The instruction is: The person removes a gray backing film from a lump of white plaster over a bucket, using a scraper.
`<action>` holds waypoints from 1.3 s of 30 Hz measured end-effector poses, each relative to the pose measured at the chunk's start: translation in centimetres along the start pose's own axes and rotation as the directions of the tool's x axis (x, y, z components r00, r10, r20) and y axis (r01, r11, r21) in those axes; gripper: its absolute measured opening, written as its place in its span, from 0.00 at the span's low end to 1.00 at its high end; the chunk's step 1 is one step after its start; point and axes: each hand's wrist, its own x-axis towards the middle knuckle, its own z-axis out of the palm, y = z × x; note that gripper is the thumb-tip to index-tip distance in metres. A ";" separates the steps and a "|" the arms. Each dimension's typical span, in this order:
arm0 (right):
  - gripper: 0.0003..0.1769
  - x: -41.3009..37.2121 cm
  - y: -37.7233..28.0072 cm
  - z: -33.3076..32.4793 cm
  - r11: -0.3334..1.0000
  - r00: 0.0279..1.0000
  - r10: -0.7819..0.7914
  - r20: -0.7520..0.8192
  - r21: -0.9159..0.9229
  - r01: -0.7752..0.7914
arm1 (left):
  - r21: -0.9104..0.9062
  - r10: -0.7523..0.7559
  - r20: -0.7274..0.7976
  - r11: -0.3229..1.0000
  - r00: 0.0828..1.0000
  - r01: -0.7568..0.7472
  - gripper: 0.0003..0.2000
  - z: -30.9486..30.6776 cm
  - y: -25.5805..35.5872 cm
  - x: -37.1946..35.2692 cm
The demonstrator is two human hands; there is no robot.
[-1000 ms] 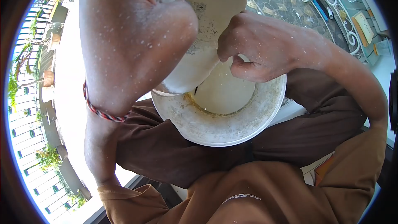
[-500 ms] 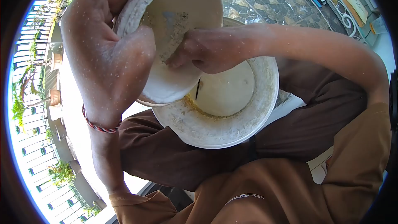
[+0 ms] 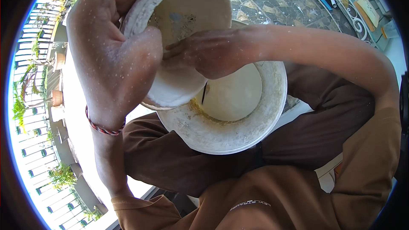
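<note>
The bucket [image 3: 200,6] hangs tilted in the air, far and left of the wide basin [image 3: 232,138], its near lip overlapping the basin's left side. The long way of its oval mouth runs from far right to near left. The left hand [image 3: 102,47] is the nearer to its outer wall: its grip is clamped on the bucket's left side, the base of the thumb at the rim and the fingers wrapped out of sight behind. The right hand [image 3: 213,53] reaches in from the right, its back turned up, fingers extended together low inside the bucket; the left thumb partly covers their tips, so I cannot tell whether that grip has closed on anything.

The bucket is round, its outside crusted chalky white, its inside a smooth greyish beige with dark gritty specks. The basin sits between the folded legs, with a broad flaring rim, pale, scuffed and grimy. A yellow-brown stain rings its well, where a milky, flat-looking liquid [image 3: 238,96] lies, crossed at the left by a thin dark streak [image 3: 204,93]. Pale droplets dot both hands. Beyond spreads a floor [image 3: 260,2] of irregular stone pieces.
</note>
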 end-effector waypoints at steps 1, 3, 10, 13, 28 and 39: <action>0.29 0.0 -0.1 0.0 1.000 1.000 0.002 -0.008 0.000 -0.002 | -0.169 -0.006 -0.050 0.986 0.999 -0.002 0.27 0.2 -0.2 -0.1; 0.29 0.2 -0.7 -0.7 0.971 0.953 0.137 0.270 0.154 -0.183 | -0.046 -0.028 0.004 0.999 1.000 0.028 0.27 -0.3 0.6 0.2; 0.26 -2.1 -1.5 -4.7 0.983 0.894 0.179 0.411 -0.031 -0.183 | 0.039 -0.080 -0.028 0.996 0.996 0.082 0.28 -2.2 0.0 0.1; 0.16 -2.7 -2.8 -5.1 0.981 0.950 0.168 0.262 -0.138 -0.135 | 0.053 -0.078 -0.017 0.995 0.997 0.079 0.28 -2.7 -0.2 -0.1; 0.05 0.5 -4.0 -10.3 0.970 0.921 0.205 0.330 -0.195 -0.146 | 0.130 -0.203 -0.114 0.967 0.972 0.217 0.35 -6.2 -0.1 -0.2; 0.34 3.8 -2.4 -11.5 0.936 0.978 -0.198 -0.072 -0.310 0.167 | -0.245 -0.354 -0.564 0.934 0.746 0.258 0.36 -12.6 -0.7 -4.2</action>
